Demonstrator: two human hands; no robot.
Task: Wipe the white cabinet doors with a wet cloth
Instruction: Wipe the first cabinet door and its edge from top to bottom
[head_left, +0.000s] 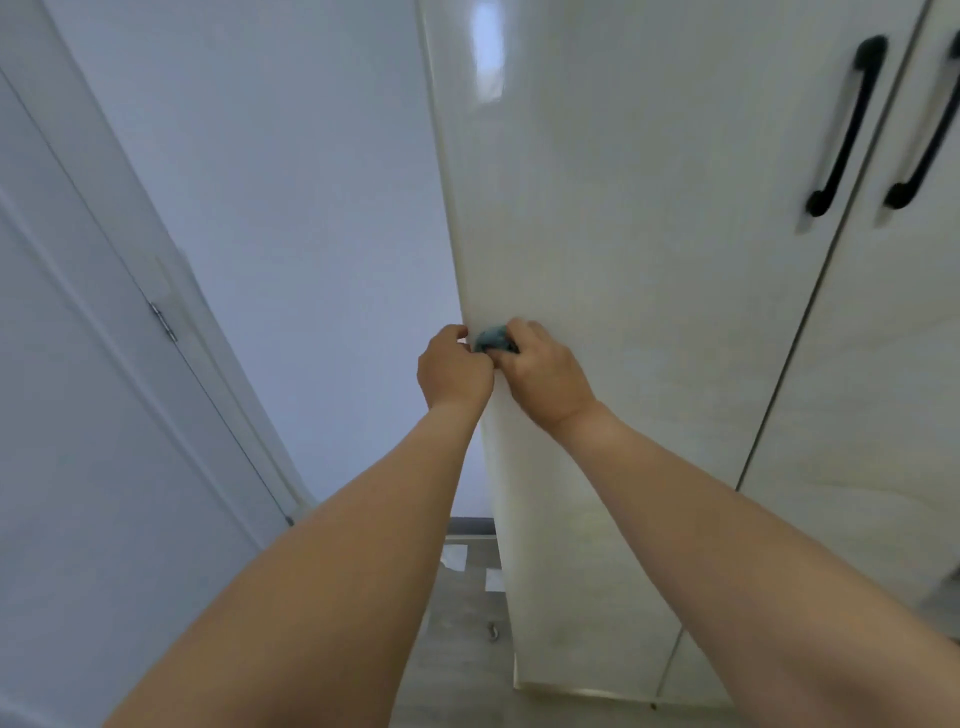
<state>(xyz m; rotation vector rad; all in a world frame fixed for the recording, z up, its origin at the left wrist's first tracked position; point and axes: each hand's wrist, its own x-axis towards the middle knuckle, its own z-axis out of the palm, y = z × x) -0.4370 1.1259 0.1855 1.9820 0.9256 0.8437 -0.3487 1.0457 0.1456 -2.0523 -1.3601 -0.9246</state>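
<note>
A small bunched blue-grey cloth (496, 340) sits against the left vertical edge of a glossy white cabinet door (623, 260), about halfway down what shows of it. The right hand (545, 376) curls its fingers round the cloth and presses it to the door face; the left hand (453, 371), fingers curled, pinches the cloth's left side right at the door's edge, so both hands meet there. Left of that edge lies a plain pale wall (291, 208) with open room, and further left a white room door (78, 389) with one metal hinge (163, 322). Two cabinet doors are visible, split by a narrow dark seam, each carrying one curved black handle (847, 124) near the seam. Below, a grey wood-grain floor (457, 649) shows.
</note>
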